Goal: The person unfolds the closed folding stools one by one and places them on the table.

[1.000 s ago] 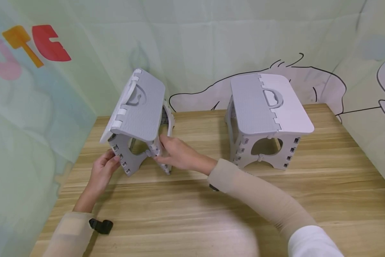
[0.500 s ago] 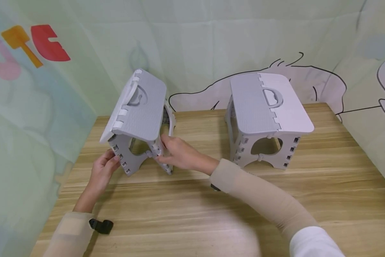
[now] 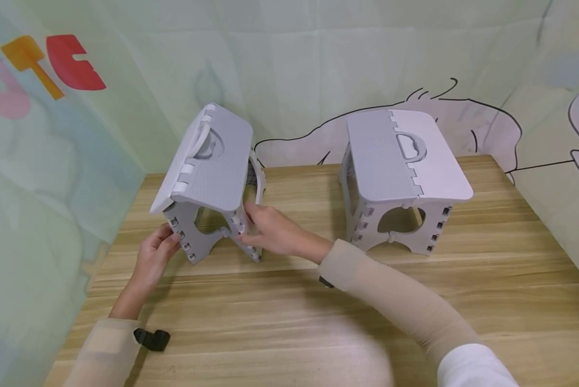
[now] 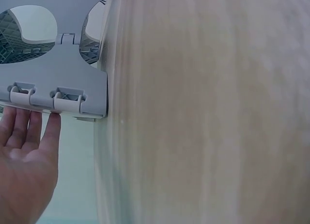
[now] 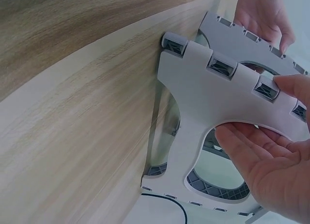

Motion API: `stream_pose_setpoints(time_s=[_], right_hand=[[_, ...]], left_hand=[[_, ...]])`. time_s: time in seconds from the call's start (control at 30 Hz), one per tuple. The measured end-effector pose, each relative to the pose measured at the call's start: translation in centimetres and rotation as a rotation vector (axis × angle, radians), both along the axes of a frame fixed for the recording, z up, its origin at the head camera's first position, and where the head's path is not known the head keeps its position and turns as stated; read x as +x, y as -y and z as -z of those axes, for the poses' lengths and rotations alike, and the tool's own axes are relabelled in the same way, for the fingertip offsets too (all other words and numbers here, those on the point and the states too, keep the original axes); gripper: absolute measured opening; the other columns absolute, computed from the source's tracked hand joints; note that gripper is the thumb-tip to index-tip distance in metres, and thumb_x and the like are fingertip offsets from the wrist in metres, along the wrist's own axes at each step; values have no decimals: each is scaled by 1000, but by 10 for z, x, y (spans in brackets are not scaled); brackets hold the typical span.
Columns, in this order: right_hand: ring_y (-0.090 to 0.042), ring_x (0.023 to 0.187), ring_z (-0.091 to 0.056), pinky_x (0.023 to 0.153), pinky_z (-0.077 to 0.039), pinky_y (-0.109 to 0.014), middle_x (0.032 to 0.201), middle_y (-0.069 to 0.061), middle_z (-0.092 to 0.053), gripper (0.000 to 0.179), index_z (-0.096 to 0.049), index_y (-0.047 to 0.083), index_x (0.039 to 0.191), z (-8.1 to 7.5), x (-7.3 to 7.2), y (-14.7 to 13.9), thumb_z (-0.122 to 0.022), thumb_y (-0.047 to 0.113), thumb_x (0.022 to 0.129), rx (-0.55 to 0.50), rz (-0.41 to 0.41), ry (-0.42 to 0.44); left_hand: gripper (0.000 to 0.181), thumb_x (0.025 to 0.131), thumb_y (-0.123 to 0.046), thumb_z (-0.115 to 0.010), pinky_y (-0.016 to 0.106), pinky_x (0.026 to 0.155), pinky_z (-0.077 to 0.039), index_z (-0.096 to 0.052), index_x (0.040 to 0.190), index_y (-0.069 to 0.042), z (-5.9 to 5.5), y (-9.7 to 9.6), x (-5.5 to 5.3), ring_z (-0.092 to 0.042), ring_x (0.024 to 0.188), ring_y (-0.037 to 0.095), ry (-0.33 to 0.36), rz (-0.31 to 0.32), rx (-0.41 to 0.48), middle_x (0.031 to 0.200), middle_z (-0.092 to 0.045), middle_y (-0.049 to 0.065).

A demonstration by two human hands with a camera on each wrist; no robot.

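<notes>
A grey and white folding step stool (image 3: 217, 161) stands partly unfolded at the left of the table, its two top halves sloping like a roof. My left hand (image 3: 155, 255) touches its left side edge; in the left wrist view the fingers (image 4: 50, 132) reach fairly straight to the hinged edge. My right hand (image 3: 275, 231) grips the right side panel (image 5: 193, 83). There, in the right wrist view, the fingers go into the panel's cutout and the thumb lies at the hinged edge. A second folding step stool (image 3: 396, 156) stands fully unfolded to the right, its top flat.
Both stools rest on a wood-grain table (image 3: 251, 322). Behind and beside it hangs a printed cloth backdrop (image 3: 280, 70), close to the far edge. A black strap piece (image 3: 152, 339) sits at my left wrist.
The right half of the left stool has shifted slightly to the right, with my right hand moving along. The two sides stand a little wider apart. My left hand stays nearly still.
</notes>
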State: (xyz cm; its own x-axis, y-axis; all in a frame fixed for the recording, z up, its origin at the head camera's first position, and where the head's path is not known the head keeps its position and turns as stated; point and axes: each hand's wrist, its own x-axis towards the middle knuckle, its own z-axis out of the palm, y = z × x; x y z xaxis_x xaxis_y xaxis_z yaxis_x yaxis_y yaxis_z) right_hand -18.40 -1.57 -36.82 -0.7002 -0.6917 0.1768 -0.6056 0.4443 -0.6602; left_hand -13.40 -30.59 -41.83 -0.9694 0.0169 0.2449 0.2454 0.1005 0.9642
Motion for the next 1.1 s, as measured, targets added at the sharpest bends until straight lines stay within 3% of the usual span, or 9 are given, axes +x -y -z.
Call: stream_pose_setpoints(time_s=[0.23,0.47,0.77,1.1], right_hand=[[-14,94,-61,75,-53,-20,105,-10,-65,36,-52,-1,116,1,0,1,-71,21,94,2,7,-18],[-16,105,-63,82,-53,-19,116,-13,-66,41,-52,-1,123,3,2,3,-71,21,94,-5,20,10],[-16,106,-63,83,-53,-19,117,-14,-66,42,-53,-2,124,3,3,3,-71,19,94,-23,29,29],[-17,106,-63,84,-54,-20,118,-14,-65,42,-53,-2,123,1,5,6,-71,21,94,-20,49,48]], left_hand=[[39,102,2,-42,13,87,-51,-66,110,-28,-1,0,0,-63,100,1,0,2,15,107,-67,-11],[38,103,2,-43,12,88,-50,-65,110,-28,-1,0,2,-62,100,1,3,-1,-7,108,-66,-12],[37,103,2,-43,13,90,-50,-65,112,-26,-3,-1,2,-62,101,2,5,9,-21,110,-67,-11],[33,103,-1,-43,13,88,-51,-63,119,-22,-7,0,3,-62,101,3,-16,13,-98,110,-67,-11]])
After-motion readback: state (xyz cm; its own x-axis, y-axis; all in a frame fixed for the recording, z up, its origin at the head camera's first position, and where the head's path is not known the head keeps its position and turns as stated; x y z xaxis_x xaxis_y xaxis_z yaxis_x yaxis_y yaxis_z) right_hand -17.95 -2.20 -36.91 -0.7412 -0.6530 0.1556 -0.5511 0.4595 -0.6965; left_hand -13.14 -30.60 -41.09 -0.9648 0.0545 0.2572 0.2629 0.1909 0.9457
